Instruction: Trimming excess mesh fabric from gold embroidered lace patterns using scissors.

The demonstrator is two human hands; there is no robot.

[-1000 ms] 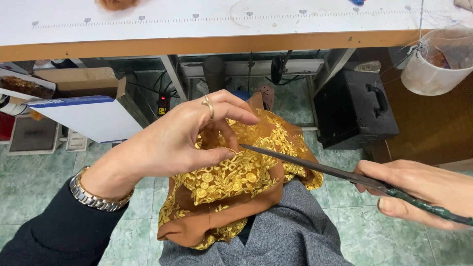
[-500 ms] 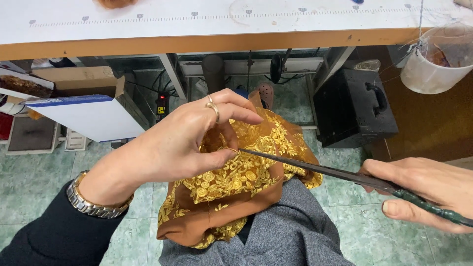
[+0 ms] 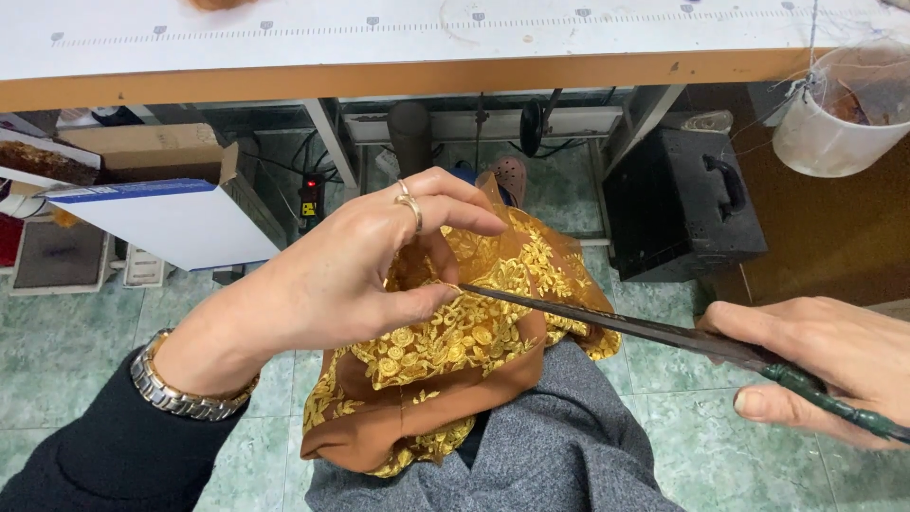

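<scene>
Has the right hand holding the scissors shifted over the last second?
Barely: the right hand sits a touch higher against the black case, with the scissors tip at the same spot on the gold fabric.

1. Left hand [image 3: 341,275]: bare, gold ring [image 3: 410,204] on one finger
2. Left wrist: silver metal-link watch band [image 3: 180,393], black sleeve [image 3: 104,455]
3. Right hand [image 3: 825,365]: bare
4. Lap: grey trousers [image 3: 540,446]

Hidden tips and cut-off edges

The scissors' [image 3: 664,334] point vanishes under the left hand [image 3: 351,275]; their handles leave the frame with the right hand [image 3: 834,365]; the bucket [image 3: 839,109] is cropped.
</scene>
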